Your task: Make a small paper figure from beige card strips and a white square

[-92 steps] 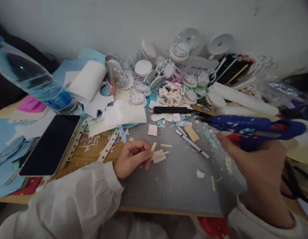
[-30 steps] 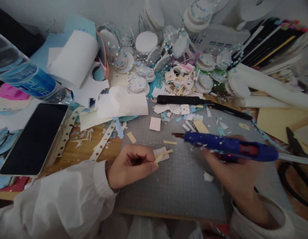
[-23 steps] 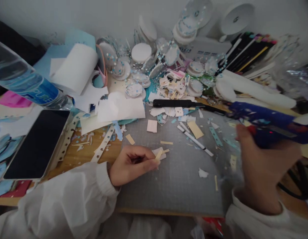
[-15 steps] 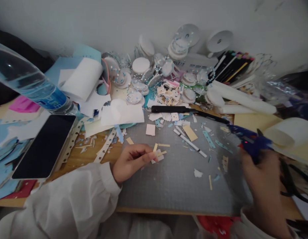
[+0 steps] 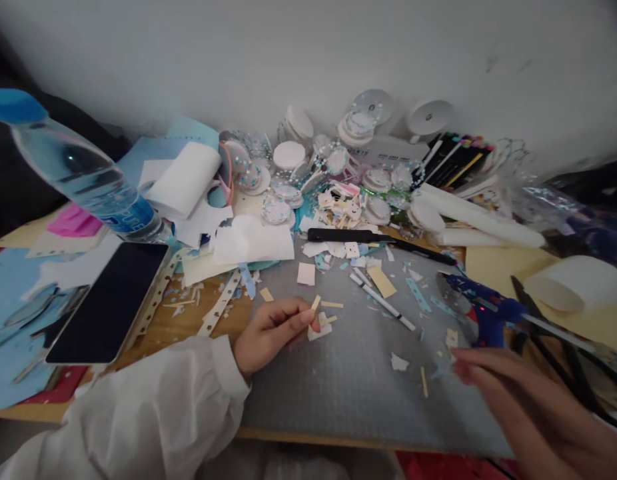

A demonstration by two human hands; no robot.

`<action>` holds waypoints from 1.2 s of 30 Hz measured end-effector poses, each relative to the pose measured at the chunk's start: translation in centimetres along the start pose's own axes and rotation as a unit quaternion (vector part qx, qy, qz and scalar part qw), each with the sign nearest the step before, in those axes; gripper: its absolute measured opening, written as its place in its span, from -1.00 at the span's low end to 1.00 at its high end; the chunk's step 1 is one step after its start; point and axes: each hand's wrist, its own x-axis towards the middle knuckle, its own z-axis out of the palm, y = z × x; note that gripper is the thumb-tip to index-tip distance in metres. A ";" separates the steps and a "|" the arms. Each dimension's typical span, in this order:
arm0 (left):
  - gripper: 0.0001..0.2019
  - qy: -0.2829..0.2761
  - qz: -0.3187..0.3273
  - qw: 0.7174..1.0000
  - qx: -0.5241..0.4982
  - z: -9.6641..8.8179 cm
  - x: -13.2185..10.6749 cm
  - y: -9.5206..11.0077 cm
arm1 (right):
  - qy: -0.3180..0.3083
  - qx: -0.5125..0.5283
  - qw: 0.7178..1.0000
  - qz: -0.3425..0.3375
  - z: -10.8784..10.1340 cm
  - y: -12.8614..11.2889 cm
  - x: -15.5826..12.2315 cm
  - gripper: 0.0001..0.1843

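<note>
My left hand (image 5: 276, 333) is closed in a pinch on a thin cream paper strip (image 5: 315, 304), which points up from the fingertips. Just beyond the fingertips, a small white paper piece (image 5: 320, 331) lies on the grey cutting mat (image 5: 328, 393). Another cream strip (image 5: 332, 305) is beside it. At the lower right, my right hand (image 5: 518, 407) is empty, with its fingers stretched out and somewhat blurred. Next to that hand a blue glue gun (image 5: 488, 307) rests at the mat's right side, a glue stick (image 5: 558, 332) jutting from its back end.
A phone (image 5: 108, 303) and a tilted-looking water bottle (image 5: 88, 173) stand left. A black-handled tool (image 5: 346, 235) lies across the mat's back edge among paper scraps. Behind are beaded white discs (image 5: 277, 212); right are scissors (image 5: 548, 333) and a white roll (image 5: 578, 283).
My right hand has let go of the glue gun and drawn down towards the lower right. My left hand keeps its pinch. The view has tilted upward slightly.
</note>
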 end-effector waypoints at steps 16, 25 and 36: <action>-0.62 -0.088 -0.028 0.995 -0.033 -0.4 0.0 -0.7 | -0.309 0.550 0.755 0.177 10.8 -7.3 1.1 -0.88; -0.80 0.062 0.116 0.904 0.407 -0.9 0.5 0.0 | -0.208 0.415 0.881 0.086 10.4 -2.9 5.5 -0.87; -0.95 -0.003 0.089 0.827 0.555 -0.2 0.5 -0.9 | -0.193 0.357 0.909 0.094 10.0 -3.5 4.6 -0.88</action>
